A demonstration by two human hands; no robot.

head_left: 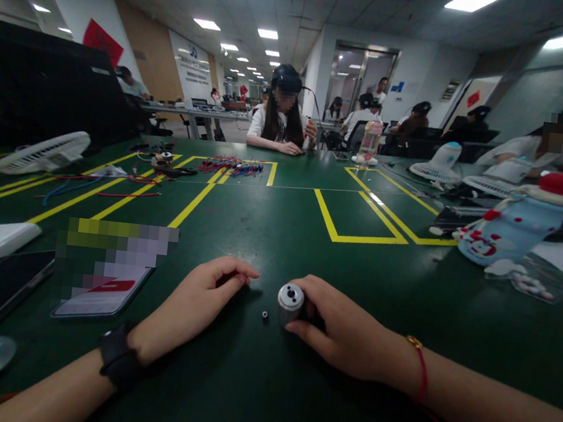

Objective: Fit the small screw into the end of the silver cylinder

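The right hand, at lower centre, wraps thumb and fingers around the side of 1 upright silver metal cylinder with dark holes in its top. The left hand, left of centre, is loosely curled; I cannot tell whether its thumb and fingertips touch. Between the hands, near the cylinder, lies 1 tiny, round metallic piece on the dark green tabletop. A tangle of thin red and blue wires lies at upper centre; 1 light-blue bottle with a red top stands at right.
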